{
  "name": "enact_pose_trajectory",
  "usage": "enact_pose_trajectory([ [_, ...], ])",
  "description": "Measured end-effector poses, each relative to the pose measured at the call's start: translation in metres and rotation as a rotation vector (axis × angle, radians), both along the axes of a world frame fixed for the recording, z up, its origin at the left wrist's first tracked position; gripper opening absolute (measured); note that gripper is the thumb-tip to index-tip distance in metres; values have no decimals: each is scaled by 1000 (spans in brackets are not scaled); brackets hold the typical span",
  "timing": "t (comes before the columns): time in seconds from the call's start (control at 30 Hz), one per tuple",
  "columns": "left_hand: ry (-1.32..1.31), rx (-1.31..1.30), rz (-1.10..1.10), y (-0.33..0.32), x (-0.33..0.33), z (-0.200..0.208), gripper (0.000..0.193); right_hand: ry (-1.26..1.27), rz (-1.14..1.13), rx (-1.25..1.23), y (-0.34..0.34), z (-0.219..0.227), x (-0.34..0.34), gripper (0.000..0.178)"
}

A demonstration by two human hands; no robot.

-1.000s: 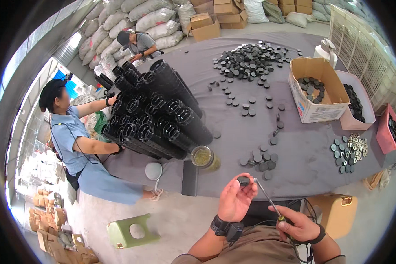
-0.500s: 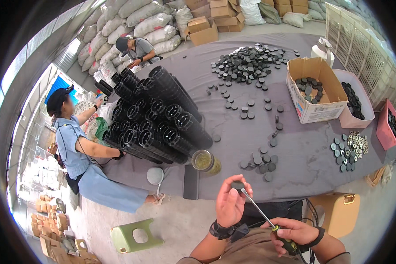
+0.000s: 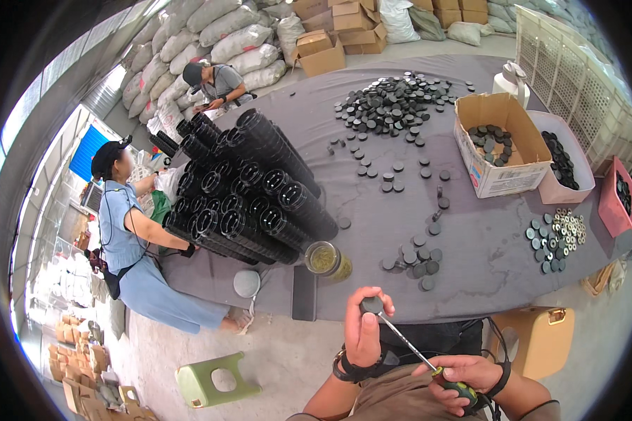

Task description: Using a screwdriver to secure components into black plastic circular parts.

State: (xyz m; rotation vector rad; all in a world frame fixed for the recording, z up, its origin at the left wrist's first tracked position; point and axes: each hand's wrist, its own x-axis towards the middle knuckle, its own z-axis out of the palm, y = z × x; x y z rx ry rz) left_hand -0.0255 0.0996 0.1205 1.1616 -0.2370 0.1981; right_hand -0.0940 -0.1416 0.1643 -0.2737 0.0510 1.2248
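Just off the near table edge, my left hand [image 3: 363, 335] pinches a dark round cap [image 3: 371, 304] between thumb and fingers. In my right hand [image 3: 465, 382] is the green-and-black handle of a screwdriver [image 3: 409, 343]. Its metal shaft slants up and left, with the tip at the lower right rim of the cap; whether it goes under the rim is too small to tell. Beyond my left hand, a cluster of similar dark caps [image 3: 420, 260] lies on the grey-covered table [image 3: 372, 231].
Stacked black tubular parts [image 3: 253, 189] fill the table's left. A glass jar [image 3: 328, 260] stands nearby. Farther off are a heap of caps [image 3: 383, 105], a cardboard box [image 3: 502, 172], and pale rings [image 3: 570, 228]. A person in blue [image 3: 137, 238] works at left; a green stool [image 3: 216, 379] stands below.
My left hand has dipped slightly, and the cap now faces upward more. My right hand keeps the screwdriver against it. The person in blue has drawn an arm in toward the stacked parts.
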Motion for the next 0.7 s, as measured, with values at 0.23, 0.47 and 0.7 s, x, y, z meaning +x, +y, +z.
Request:
enact_pose_trajectory([
  [0.23, -61, 122, 88, -3, 0, -10, 43, -430, -46, -367, 15, 8, -7, 43],
  [0.47, 26, 269, 207, -7, -1, -9, 42, -1541, -211, -1190, 29, 15, -10, 43],
  [0.7, 275, -341, -38, -14, 0, -3, 34, -1356, -77, -1132, 25, 26, -2, 44],
])
